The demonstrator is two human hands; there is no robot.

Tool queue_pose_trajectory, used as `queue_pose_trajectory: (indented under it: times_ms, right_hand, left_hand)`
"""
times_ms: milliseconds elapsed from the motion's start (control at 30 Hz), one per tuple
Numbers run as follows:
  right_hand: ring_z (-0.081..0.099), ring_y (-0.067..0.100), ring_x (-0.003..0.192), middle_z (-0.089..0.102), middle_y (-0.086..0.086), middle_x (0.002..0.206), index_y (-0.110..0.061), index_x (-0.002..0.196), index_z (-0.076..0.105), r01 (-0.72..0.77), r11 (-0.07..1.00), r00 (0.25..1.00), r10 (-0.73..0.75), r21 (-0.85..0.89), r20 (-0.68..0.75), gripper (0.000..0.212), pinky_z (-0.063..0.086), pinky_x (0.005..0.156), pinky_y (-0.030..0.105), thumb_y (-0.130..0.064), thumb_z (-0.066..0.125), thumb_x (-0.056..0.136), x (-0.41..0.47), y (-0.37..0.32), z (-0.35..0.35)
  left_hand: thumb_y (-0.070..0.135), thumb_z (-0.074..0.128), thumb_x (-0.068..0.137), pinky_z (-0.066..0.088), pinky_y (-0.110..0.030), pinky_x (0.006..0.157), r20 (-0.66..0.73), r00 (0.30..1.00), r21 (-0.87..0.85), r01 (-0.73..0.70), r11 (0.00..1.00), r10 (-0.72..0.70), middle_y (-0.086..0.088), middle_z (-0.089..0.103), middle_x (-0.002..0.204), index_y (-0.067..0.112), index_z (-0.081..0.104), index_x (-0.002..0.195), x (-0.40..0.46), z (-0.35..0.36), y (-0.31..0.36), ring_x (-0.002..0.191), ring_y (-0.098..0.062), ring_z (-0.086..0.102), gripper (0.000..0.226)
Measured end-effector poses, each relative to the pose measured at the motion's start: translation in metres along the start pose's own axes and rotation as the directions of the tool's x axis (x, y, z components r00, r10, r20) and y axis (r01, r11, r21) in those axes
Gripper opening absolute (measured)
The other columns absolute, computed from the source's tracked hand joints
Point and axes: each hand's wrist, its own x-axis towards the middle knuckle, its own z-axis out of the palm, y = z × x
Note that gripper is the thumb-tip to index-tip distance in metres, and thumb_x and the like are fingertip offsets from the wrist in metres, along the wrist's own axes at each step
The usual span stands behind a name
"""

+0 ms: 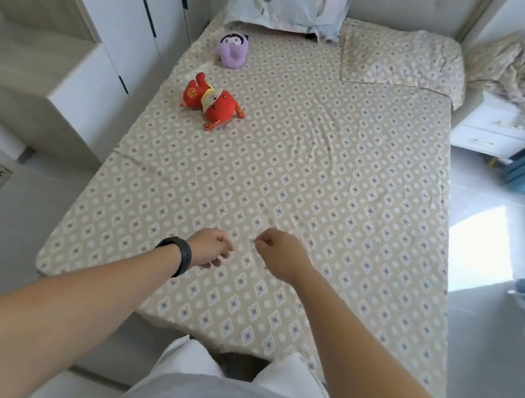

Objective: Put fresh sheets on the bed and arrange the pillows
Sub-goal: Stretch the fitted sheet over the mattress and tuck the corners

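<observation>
Bedroom, patterned sheet (313,158) spread over bed, long axis running away toward pillow (402,60); left hand (209,248) and right hand (279,254) side-by-side near foot, fingers curled, apparently pinching sheet's central crease.

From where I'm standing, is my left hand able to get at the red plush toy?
Probably not without leaning in. The left hand is over the sheet near the foot, and the red plush toy lies well up the bed. Nothing lies between them.
</observation>
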Motion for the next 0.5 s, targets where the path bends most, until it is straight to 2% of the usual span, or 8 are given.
queue_pose_trajectory:
  times_ms: [100,167,233,300,400,500]
  right_hand:
    - [0.068,0.024,0.088,0.070,0.001,0.100,-0.022,0.110,0.065,-0.051,0.998,0.997,0.052,-0.026,0.049,0.025,0.058,0.078,0.041,-0.031,0.045,0.100,0.003,-0.004,0.019]
    - [0.067,0.023,0.084,0.071,0.002,0.100,-0.021,0.110,0.065,-0.054,0.996,0.994,0.060,-0.069,0.092,0.025,0.056,0.073,0.037,-0.030,0.044,0.099,0.009,-0.009,0.027]
    - [0.067,0.024,0.085,0.070,0.003,0.101,-0.019,0.112,0.065,-0.048,0.997,0.995,0.053,-0.066,0.079,0.026,0.055,0.074,0.037,-0.029,0.044,0.100,0.023,-0.020,0.032]
    - [0.067,0.025,0.085,0.069,0.004,0.102,-0.017,0.111,0.065,-0.030,0.998,0.999,0.032,-0.051,0.040,0.026,0.056,0.077,0.039,-0.027,0.044,0.099,0.035,-0.039,0.037]
    - [0.065,0.021,0.081,0.070,0.001,0.102,-0.018,0.112,0.065,-0.018,1.000,1.000,0.017,-0.019,-0.016,0.027,0.056,0.075,0.038,-0.026,0.043,0.099,0.050,-0.077,0.051]
    - [0.066,0.022,0.083,0.070,-0.001,0.101,-0.020,0.112,0.066,-0.023,1.000,0.998,0.023,-0.003,-0.055,0.027,0.058,0.078,0.041,-0.027,0.044,0.098,0.065,-0.112,0.072]
  left_hand:
    - [0.022,0.046,0.101,0.052,-0.030,0.072,-0.023,1.000,0.009,-0.008,1.000,0.009,-0.002,0.069,0.103,0.018,0.065,0.098,0.006,-0.017,-0.007,0.079,-0.017,0.064,0.020]
    - [0.020,0.046,0.101,0.052,-0.030,0.072,-0.035,0.999,-0.017,-0.012,1.000,0.012,0.000,0.069,0.101,0.018,0.065,0.100,0.005,-0.017,-0.012,0.079,-0.016,0.064,0.019]
    - [0.018,0.047,0.100,0.051,-0.029,0.071,-0.031,0.999,-0.006,-0.039,0.999,0.039,-0.001,0.069,0.101,0.017,0.066,0.101,0.003,-0.016,-0.017,0.078,-0.017,0.064,0.019]
    - [0.017,0.048,0.100,0.050,-0.028,0.069,0.061,0.995,0.059,-0.086,0.995,0.082,-0.003,0.069,0.102,0.018,0.066,0.102,-0.004,-0.019,-0.025,0.077,-0.017,0.064,0.018]
    - [0.020,0.051,0.098,0.050,-0.027,0.074,0.228,0.955,0.288,-0.253,0.924,0.191,-0.002,0.067,0.107,0.024,0.065,0.103,-0.005,-0.048,-0.039,0.080,-0.015,0.063,0.015]
    - [0.022,0.050,0.098,0.051,-0.028,0.078,0.278,0.938,0.371,-0.303,0.878,0.207,0.001,0.064,0.110,0.027,0.064,0.106,0.006,-0.100,-0.051,0.082,-0.012,0.063,0.016]
